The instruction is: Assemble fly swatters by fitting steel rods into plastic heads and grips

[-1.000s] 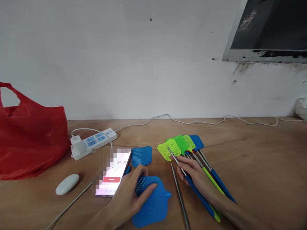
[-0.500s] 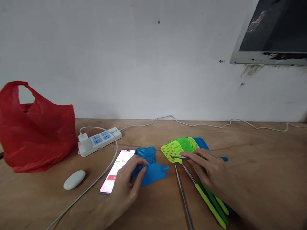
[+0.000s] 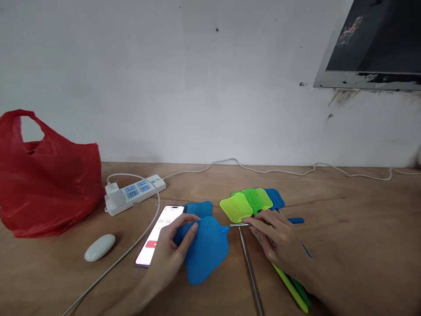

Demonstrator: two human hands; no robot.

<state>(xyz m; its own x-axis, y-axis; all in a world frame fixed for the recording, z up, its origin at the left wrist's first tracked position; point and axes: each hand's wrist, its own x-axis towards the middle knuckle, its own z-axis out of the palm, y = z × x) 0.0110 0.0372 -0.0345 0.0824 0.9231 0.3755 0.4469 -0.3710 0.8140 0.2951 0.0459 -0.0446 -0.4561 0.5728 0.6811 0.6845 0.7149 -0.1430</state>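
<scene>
My left hand (image 3: 171, 245) pinches a blue perforated fly swatter head (image 3: 208, 252) between thumb and fingers, its narrow socket pointing right. My right hand (image 3: 278, 237) is closed on a thin metal rod (image 3: 239, 224), whose tip is right beside that socket; whether it touches or enters I cannot tell. A blue grip (image 3: 296, 220) sticks out past the right hand, in line with the rod. Behind this hand lie fly swatters with lime (image 3: 236, 208), green (image 3: 253, 199) and blue (image 3: 275, 198) heads. Another blue mesh head (image 3: 202, 209) lies beyond my left hand.
A loose metal rod (image 3: 250, 274) lies in front, near a lime handle (image 3: 289, 287). Left of my left hand are a phone (image 3: 158, 237) with a timer, a white rounded object (image 3: 100, 248), a power strip (image 3: 134, 193) with a cable, and a red plastic bag (image 3: 49, 184).
The blue swatter head has tilted up, showing more of its mesh face, with its socket turned toward the rod. My right hand has brought the rod left and slightly nearer, up to the socket.
</scene>
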